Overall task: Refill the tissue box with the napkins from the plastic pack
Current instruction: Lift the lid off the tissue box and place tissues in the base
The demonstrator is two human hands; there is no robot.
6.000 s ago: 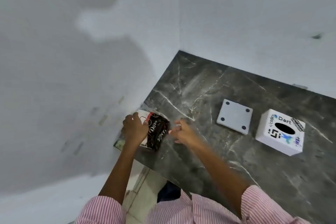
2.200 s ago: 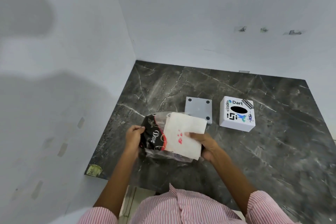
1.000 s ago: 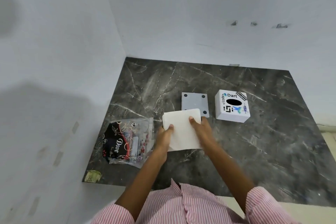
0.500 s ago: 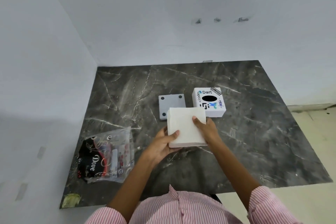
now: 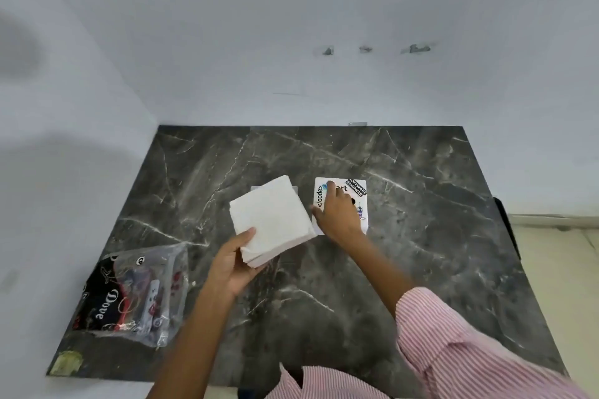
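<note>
Pack (image 5: 129, 295) of plastic lies flat on the marble counter (image 5: 421, 269), near edge, well left of the grip and apparently emptied, though its print hides the inside. Left hand (image 5: 233, 266) is clamped on the near corner of the napkin stack (image 5: 272, 220), thumb on top and fingers beneath, the stack raised and tilted clear of the counter. A grey plate (image 5: 293, 188), likely the box's base, shows only as slivers just beyond the stack. Right hand (image 5: 338, 214) rests spread on the tissue box (image 5: 356, 191) to the right of the grip, fingers apart, gripping nothing; it covers the oval slot.

Judgement: the step is taking up the box to load it. Turn it open side up with the right hand. Keep the stack squared, pinched firmly, and feed it in level so no corner catches the wall.
</note>
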